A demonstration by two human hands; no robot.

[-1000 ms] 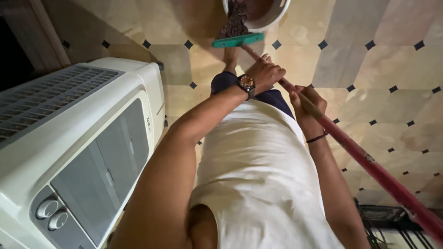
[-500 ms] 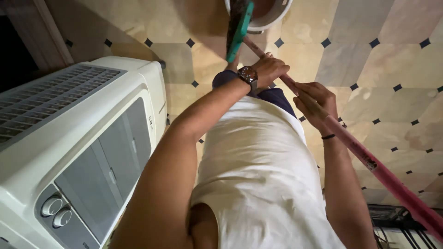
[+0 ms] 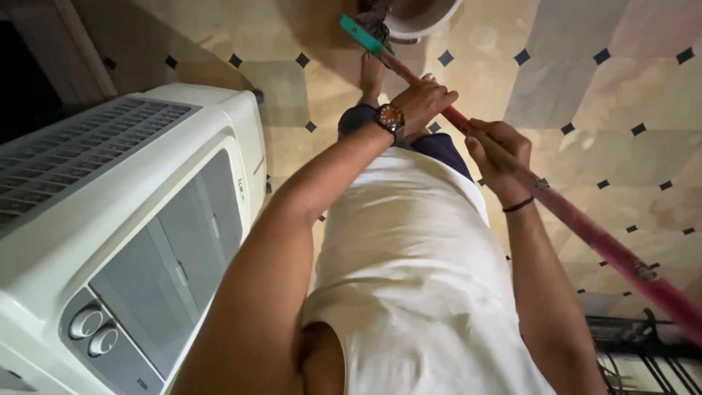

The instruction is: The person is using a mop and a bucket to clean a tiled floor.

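Both my hands grip the red handle of a mop (image 3: 585,230). My left hand (image 3: 424,102), with a wristwatch, holds the handle lower down, nearer the head. My right hand (image 3: 497,150), with a thin black wristband, holds it higher up. The mop's green head bar (image 3: 360,34) and dark strands sit at the rim of a white bucket (image 3: 420,22) at the top of the view. My bare foot (image 3: 371,77) stands just below the bucket on the tiled floor.
A large white air cooler (image 3: 110,219) with grey panel and two knobs stands close on my left. A dark wire rack (image 3: 643,351) is at the lower right. The floor (image 3: 585,88) is beige tile with small black diamonds. A dark doorway is at upper left.
The mop handle has been twisted in my hands: the green head bar turned from level to upright to slanted at the bucket's rim. My hands stayed on the handle.
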